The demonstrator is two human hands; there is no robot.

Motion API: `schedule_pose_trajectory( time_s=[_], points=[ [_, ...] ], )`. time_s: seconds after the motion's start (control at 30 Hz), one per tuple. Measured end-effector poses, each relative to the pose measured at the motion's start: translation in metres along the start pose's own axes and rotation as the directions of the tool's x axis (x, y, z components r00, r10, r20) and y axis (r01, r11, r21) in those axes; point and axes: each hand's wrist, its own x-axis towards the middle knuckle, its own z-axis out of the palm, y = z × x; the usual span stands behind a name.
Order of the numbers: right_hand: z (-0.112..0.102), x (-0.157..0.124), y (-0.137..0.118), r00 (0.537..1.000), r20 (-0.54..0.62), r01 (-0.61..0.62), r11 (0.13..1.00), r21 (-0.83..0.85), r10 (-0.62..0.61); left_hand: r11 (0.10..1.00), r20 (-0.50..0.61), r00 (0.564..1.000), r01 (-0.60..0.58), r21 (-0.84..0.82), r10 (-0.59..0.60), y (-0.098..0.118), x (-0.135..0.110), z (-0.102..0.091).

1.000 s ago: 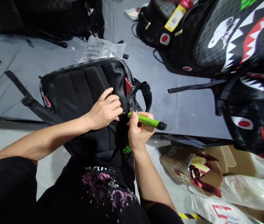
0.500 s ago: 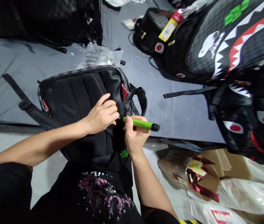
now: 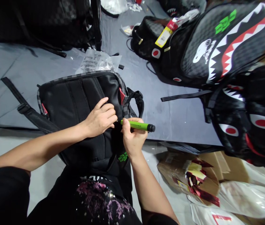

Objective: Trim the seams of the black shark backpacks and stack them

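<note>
A black backpack (image 3: 76,100) lies back-side up on a grey table (image 3: 174,115), its lower part against my body. My left hand (image 3: 100,118) rests on the backpack with its fingers curled, pinching a fold or strap near the right edge. My right hand (image 3: 132,137) is closed on a green marker (image 3: 138,125) with a black cap. The marker's tip meets the backpack right beside my left fingertips. A black carry handle (image 3: 138,98) loops at the backpack's right end.
Shark-mouth backpacks (image 3: 218,53) are piled at the right and far side of the table. A clear plastic bag (image 3: 97,61) lies behind the backpack. Below the table edge sit a cardboard box with red and yellow tags (image 3: 193,175) and white bags (image 3: 235,193).
Both hands and the marker kept their hold on the backpack. The view shifted, so everything sits slightly lower and more to the left in the picture.
</note>
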Motion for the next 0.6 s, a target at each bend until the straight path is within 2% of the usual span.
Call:
schedule_pose_trajectory(
  time_s=[0.2,0.43,0.5,0.6],
  points=[
    [0.0,0.0,-0.009,0.999,0.02,0.042,0.999,-0.011,-0.042,0.993,0.05,0.997,0.061,-0.102,-0.056,0.003,0.001,-0.013],
    [0.01,0.003,0.001,0.998,-0.005,0.056,0.997,-0.056,-0.057,0.989,0.013,0.999,0.038,-0.141,-0.037,-0.001,0.0,-0.007],
    [0.007,0.003,0.002,0.999,-0.025,0.025,0.998,-0.049,-0.026,0.992,0.039,0.999,0.016,-0.129,-0.012,-0.007,0.001,-0.013],
    [-0.003,-0.001,-0.003,0.997,-0.042,-0.061,0.997,0.052,0.063,0.992,0.156,0.982,-0.088,-0.089,0.102,-0.032,0.004,-0.028]
  ],
)
